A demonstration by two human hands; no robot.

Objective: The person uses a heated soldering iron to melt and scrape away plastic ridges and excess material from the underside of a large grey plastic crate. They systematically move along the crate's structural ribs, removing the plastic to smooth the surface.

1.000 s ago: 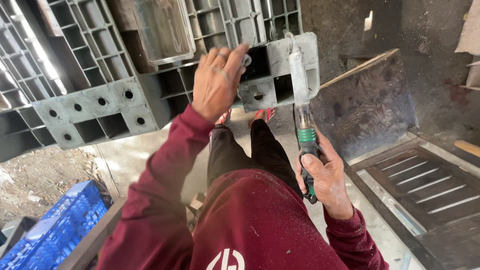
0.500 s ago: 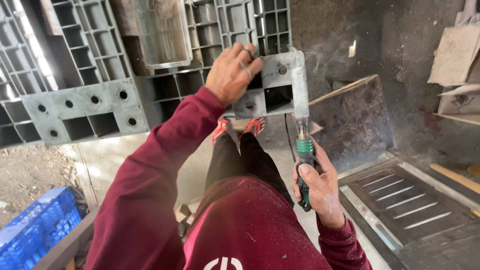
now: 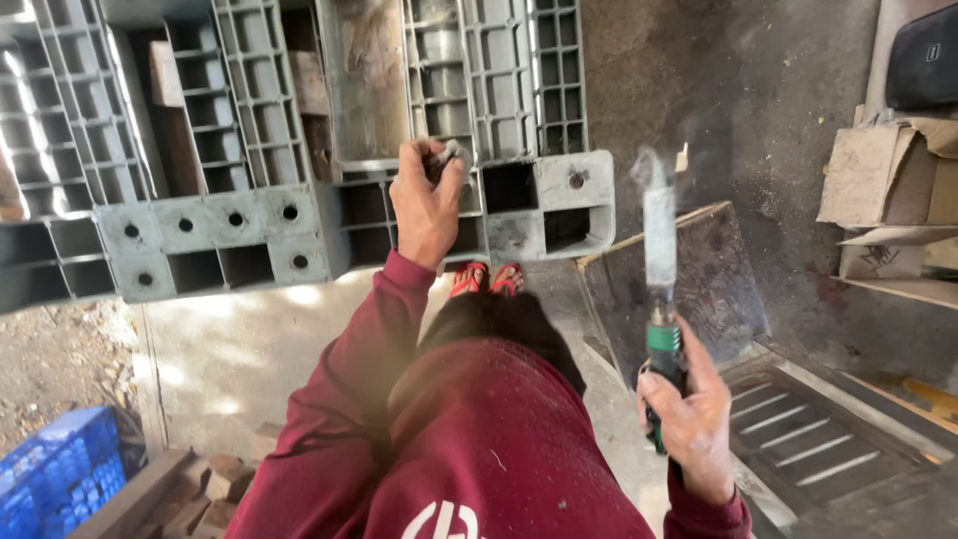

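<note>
Since the earlier frames the left hand (image 3: 427, 205) has slid from the corner block of the grey plastic pallet (image 3: 230, 215) further in along its edge, where it now curls over the rim with a small grey scrap pinched under the fingers; what exactly the scrap is cannot be made out. Meanwhile the right hand (image 3: 689, 419) has drawn the tool (image 3: 659, 289) away from the pallet's corner, so that its flat, pale blade stands upright and apart from the plastic, a thin wisp of smoke rising from the tip. That hand is closed tight round the green and black handle. With the blade off the plastic and smoking, the work at the corner looks paused, the pallet being steadied rather than cut or melted at this moment. The pallet leans upright in front of the person, its cut-open end block just left of the blade. A dark board (image 3: 689, 289) leans behind the tool, cardboard boxes (image 3: 878, 180) sit at right, and a blue crate (image 3: 60, 474) lies at lower left.
</note>
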